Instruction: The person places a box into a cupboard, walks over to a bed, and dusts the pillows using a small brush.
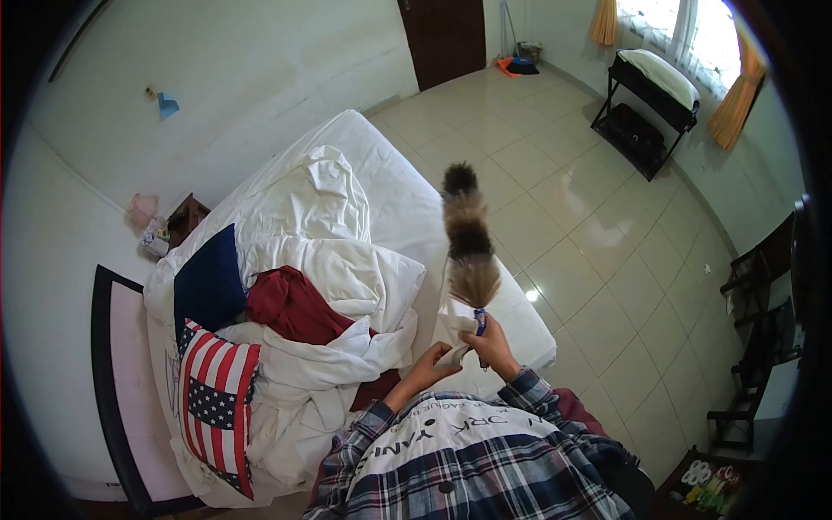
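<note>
A feather duster (pixel 470 234) with brown and black bands points away from me over the edge of the bed. My right hand (pixel 492 345) is closed around its handle, near a blue band below the feathers. Beside the handle is a white piece of paper or cloth (pixel 456 319); which one I cannot tell. My left hand (pixel 433 367) is just left of the right one, its fingers bent together at the lower end of this white piece. Whether it grips the piece is not clear.
In front of me is a bed with a white sheet (pixel 394 182), a rumpled white blanket (pixel 325 269) and dark red cloth (pixel 290 303). A flag-patterned pillow (pixel 218 399) and a navy pillow (pixel 211 282) lie left. A black rack (pixel 646 113) stands by the window.
</note>
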The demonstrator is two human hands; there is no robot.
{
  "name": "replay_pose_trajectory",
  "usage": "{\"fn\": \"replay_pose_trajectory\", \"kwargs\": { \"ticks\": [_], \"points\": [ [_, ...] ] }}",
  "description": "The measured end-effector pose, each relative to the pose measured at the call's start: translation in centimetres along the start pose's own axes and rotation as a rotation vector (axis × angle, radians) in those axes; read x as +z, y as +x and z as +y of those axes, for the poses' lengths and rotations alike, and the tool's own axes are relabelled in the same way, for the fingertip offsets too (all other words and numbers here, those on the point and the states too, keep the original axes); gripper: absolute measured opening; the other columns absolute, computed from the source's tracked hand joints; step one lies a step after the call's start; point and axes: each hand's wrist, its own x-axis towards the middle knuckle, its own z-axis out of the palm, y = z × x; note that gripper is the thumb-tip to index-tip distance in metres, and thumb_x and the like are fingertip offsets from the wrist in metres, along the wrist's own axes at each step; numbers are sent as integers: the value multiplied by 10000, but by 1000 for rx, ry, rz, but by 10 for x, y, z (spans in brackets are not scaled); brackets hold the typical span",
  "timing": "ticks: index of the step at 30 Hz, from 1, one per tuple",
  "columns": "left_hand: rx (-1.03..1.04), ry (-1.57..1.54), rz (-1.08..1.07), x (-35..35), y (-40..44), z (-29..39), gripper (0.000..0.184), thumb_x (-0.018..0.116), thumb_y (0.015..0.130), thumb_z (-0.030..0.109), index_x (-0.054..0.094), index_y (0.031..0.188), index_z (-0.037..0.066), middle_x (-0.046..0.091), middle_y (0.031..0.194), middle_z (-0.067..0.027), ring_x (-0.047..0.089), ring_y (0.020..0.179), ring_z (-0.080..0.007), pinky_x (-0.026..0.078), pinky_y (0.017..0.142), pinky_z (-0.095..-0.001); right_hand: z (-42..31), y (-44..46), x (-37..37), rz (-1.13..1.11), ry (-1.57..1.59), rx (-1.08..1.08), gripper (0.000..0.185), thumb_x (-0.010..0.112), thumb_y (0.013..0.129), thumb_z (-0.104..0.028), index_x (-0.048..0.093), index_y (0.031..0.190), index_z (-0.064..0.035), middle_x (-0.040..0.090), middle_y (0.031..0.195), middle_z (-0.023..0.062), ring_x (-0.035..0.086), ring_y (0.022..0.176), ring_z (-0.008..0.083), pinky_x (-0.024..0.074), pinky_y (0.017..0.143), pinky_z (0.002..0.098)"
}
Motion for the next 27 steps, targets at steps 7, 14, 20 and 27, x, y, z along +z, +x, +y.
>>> {"fn": "replay_pose_trajectory", "kwargs": {
  "ticks": [7, 14, 20, 27],
  "points": [
    [-205, 614, -68, -23, -39, -82, 433, 658, 876, 446, 675, 1127, 93, 688, 1066, -192, 648, 1021, -364, 496, 865, -443, -25, -4, -80, 427, 520, 85, 210, 660, 833, -43, 520, 986, -8, 570, 776, 60, 565, 494, 144, 556, 450, 286],
    [-136, 933, 314, -62, 79, 24, 258, 545, 882, 249, 680, 1095, 192, 701, 986, -169, 662, 947, -378, 514, 761, -516, 21, 24, -225, 750, 535, 4, 215, 657, 821, 5, 453, 864, -51, 547, 774, 62, 591, 581, 167, 565, 502, 325],
    [471, 1126, 691, -72, 194, 245, 118, 604, 869, 220, 671, 944, 158, 698, 850, -109, 665, 806, -330, 513, 637, -475, -103, -9, -317, 952, 527, -345, 220, 697, 845, -51, 482, 888, -55, 563, 755, 50, 561, 526, 102, 492, 463, 223],
    [1062, 762, 899, -42, 160, 427, 64, 629, 899, 153, 676, 934, 128, 702, 853, -65, 666, 791, -284, 496, 675, -389, -201, -131, -346, 1088, 590, -780, 204, 705, 869, -36, 540, 987, -15, 610, 975, 108, 661, 883, 183, 578, 833, 279]
  ]
}}
